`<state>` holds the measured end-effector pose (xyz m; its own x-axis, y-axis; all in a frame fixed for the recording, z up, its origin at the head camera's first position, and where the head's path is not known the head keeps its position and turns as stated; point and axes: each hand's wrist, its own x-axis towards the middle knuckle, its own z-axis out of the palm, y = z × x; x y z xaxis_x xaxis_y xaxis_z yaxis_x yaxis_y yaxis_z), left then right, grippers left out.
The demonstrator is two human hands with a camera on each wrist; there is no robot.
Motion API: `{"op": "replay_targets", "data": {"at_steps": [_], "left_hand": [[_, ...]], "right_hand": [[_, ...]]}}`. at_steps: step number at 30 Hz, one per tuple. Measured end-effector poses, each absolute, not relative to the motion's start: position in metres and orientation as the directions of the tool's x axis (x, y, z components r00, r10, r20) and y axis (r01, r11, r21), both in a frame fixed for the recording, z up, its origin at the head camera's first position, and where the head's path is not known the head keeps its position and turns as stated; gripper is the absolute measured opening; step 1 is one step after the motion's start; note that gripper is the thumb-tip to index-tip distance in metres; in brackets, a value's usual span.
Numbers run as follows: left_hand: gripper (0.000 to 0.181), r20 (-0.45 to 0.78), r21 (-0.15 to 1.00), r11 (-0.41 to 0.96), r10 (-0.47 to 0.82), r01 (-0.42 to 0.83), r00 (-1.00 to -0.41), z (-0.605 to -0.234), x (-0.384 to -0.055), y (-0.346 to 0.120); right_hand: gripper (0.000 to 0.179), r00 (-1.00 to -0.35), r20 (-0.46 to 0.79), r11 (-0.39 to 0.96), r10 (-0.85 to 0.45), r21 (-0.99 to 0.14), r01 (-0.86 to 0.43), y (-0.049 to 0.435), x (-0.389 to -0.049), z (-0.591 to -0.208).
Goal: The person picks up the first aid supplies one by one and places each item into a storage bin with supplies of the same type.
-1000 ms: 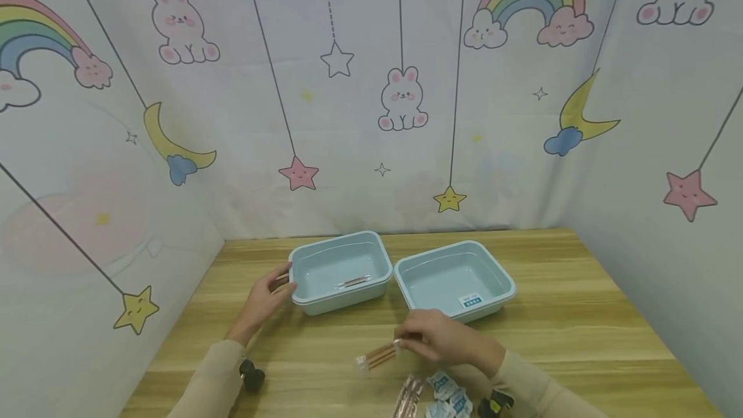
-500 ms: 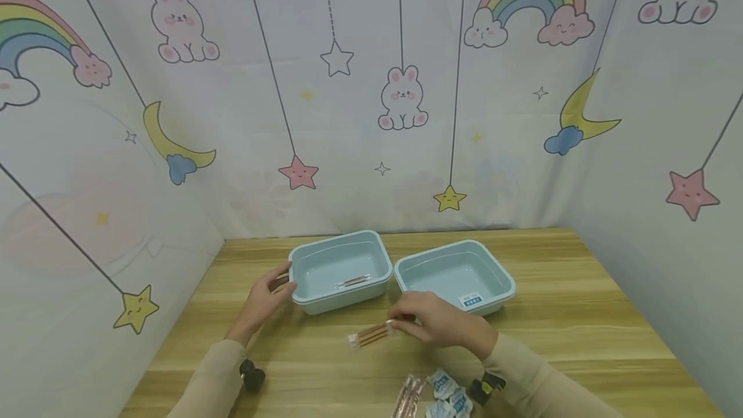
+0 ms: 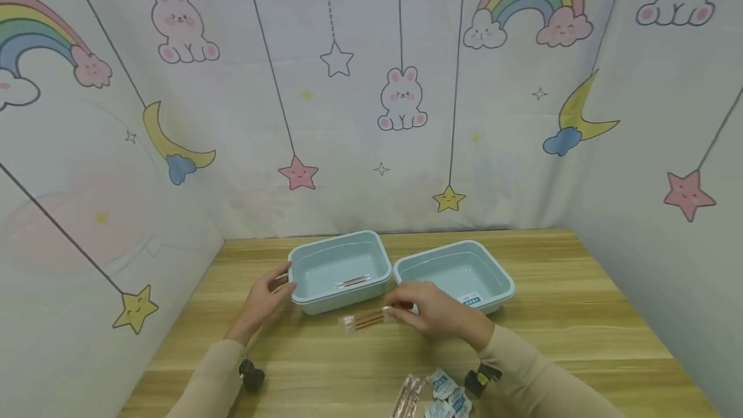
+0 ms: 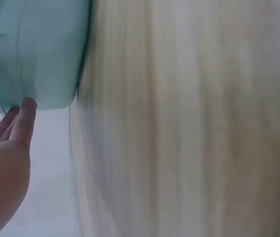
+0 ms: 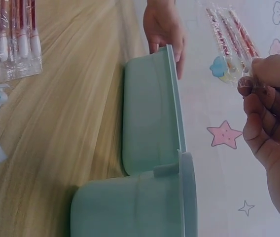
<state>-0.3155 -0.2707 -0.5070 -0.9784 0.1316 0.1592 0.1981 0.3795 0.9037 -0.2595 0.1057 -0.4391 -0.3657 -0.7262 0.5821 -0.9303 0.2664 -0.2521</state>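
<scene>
My right hand (image 3: pixel 432 311) pinches one end of a clear packet of cotton swabs (image 3: pixel 368 319) with brown sticks. It hangs in front of the gap between two pale blue plastic bins, above the table. In the right wrist view, thumb and fingertips meet on the edge of the packet (image 5: pixel 232 42). My left hand (image 3: pixel 266 302) touches the left end of the left bin (image 3: pixel 342 304), its fairly straight fingers (image 4: pixel 24 121) against the outer wall and rim. Inside that bin lies another swab packet (image 3: pixel 353 281). The right bin (image 3: pixel 493 307) contains a white and blue sachet (image 3: pixel 471 300), partly hidden by my right hand.
Near the table's front edge lie more swab packets (image 3: pixel 408 397), beside several white and blue sachets (image 3: pixel 444 384). Both bins stand on the wooden table (image 3: pixel 325 366), side by side and nearly touching. A printed curtain (image 3: pixel 360 205) closes off the back and sides.
My right hand has moved away from the front edge, up and slightly left, carrying the swab packet closer to the left bin. The left hand and both bins have stayed in place.
</scene>
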Motion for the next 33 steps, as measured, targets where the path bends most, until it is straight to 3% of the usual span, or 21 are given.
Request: {"op": "replay_targets", "data": {"at_steps": [7, 33], "left_hand": [[0.058, 0.182, 0.905, 0.364, 0.134, 0.219, -0.974, -0.507, -0.314, -0.270], [0.057, 0.170, 0.910, 0.362, 0.120, 0.203, -0.978, -0.509, -0.315, -0.271]], "right_hand": [[0.010, -0.347, 0.597, 0.265, -0.724, -0.224, -0.938, 0.106, -0.265, -0.439], [0.008, -0.476, 0.627, 0.388, -0.617, -0.284, -0.877, 0.105, -0.279, -0.428]]}}
